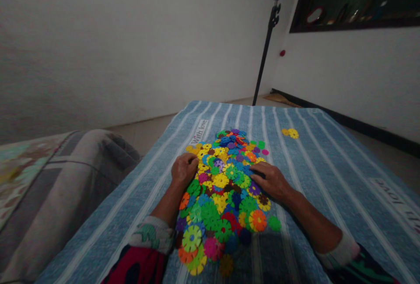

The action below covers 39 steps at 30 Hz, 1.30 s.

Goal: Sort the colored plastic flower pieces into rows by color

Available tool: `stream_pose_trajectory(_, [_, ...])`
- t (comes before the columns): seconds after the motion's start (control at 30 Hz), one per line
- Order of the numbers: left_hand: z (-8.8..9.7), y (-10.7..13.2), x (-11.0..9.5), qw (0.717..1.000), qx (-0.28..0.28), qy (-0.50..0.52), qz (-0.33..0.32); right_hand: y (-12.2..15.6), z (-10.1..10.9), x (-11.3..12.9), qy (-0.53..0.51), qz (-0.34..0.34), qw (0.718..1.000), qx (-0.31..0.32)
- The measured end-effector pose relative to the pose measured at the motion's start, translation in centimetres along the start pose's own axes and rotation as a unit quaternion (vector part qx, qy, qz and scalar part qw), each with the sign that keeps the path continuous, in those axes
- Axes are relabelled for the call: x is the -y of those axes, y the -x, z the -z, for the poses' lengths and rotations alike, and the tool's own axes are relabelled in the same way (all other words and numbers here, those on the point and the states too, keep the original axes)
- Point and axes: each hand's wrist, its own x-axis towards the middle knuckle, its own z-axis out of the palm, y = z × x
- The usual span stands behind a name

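Note:
A heap of colourful plastic snowflake discs [221, 181] with notched rims lies on the striped cloth, in yellow, green, blue, red, orange and purple. At the heap's left edge rests my left hand [184, 169], its fingers curled in beside yellow discs; whatever may be in them is hidden. From the right side, my right hand [269, 180] reaches to the heap with fingers stretched and somewhat apart, touching or close above blue and purple discs. No disc shows in its grip. An orange disc [257, 221] and a green disc [274, 223] lie at the heap's near right.
The blue-and-white striped cloth [321, 179] covers the table. A few yellow discs [293, 133] lie apart at the far right. Grey draped fabric [95, 179] stands at left. Behind the table rises a black stand [265, 50] before the white walls.

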Motion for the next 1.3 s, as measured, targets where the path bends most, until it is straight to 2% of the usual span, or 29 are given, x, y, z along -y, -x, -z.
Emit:
stream_pose_trajectory(0.3, [-0.1,0.0,-0.1,1.0,-0.003,0.022,0.0,-0.3,1.0,1.2,-0.01,0.009,1.0,-0.02])
stream_pose_trajectory(0.5, [-0.1,0.2,-0.1,1.0,-0.003,0.023,0.0,0.2,0.6,5.4,-0.025,0.142,0.989,0.009])
stream_pose_trajectory(0.67, [-0.3,0.3,-0.1,1.0,0.001,0.021,0.003,1.7,-0.8,9.8,-0.009,0.248,0.964,0.091])
stream_pose_trajectory(0.77, [-0.4,0.3,0.0,1.0,-0.002,0.025,0.008,2.6,-1.7,11.3,0.035,0.284,0.95,0.122])
stream_pose_trajectory(1.03, [-0.6,0.3,-0.1,1.0,-0.003,0.022,0.008,3.2,-2.4,12.0,0.113,0.314,0.935,0.118])
stream_pose_trajectory(1.3, [-0.6,0.5,-0.3,1.0,-0.002,0.025,0.012,3.2,-2.1,12.2,0.12,0.315,0.933,0.129])
